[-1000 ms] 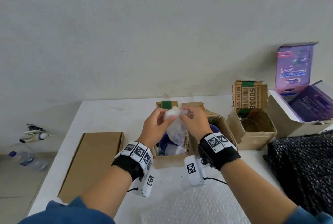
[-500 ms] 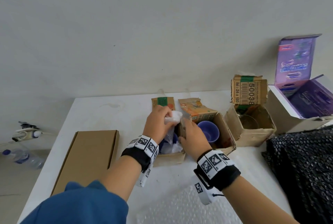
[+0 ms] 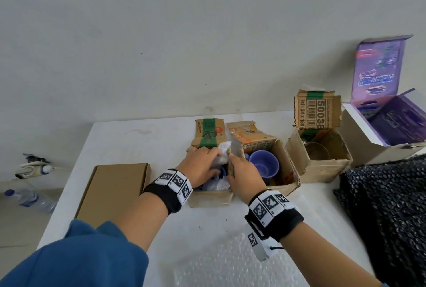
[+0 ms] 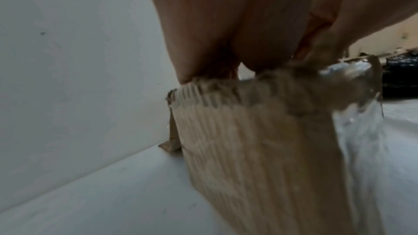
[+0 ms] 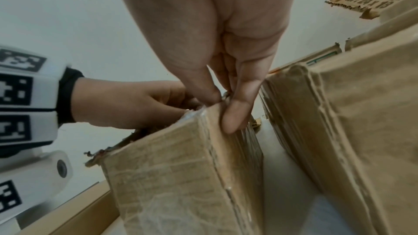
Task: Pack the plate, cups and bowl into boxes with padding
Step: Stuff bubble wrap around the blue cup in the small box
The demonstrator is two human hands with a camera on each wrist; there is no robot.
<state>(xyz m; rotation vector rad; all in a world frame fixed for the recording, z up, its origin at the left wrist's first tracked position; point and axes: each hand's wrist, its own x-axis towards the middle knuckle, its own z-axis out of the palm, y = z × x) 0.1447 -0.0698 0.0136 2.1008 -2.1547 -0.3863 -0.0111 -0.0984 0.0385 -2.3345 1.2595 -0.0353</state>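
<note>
A small open cardboard box (image 3: 211,198) stands mid-table with a blue cup (image 3: 222,172) partly visible inside. My left hand (image 3: 215,156) reaches into it and grips a wad of clear bubble wrap (image 3: 223,151), which sits over the cup. My right hand (image 3: 231,162) pinches the box's right wall (image 5: 217,131) between thumb and fingers. In the box (image 3: 285,171) just to the right, a second blue cup (image 3: 264,163) lies uncovered. Further right, another cardboard box (image 3: 327,169) holds a clear glass bowl (image 3: 317,154). No plate shows.
A flat closed brown box (image 3: 113,189) lies at the left. An open purple-lined box (image 3: 391,125) stands at the far right, with black bubble wrap (image 3: 387,206) in front of it. Clear bubble wrap (image 3: 230,268) lies at the table's front edge.
Both hands came down from above the box. The left hand carried the wad into the box, and the right hand let go of it and took the box wall.
</note>
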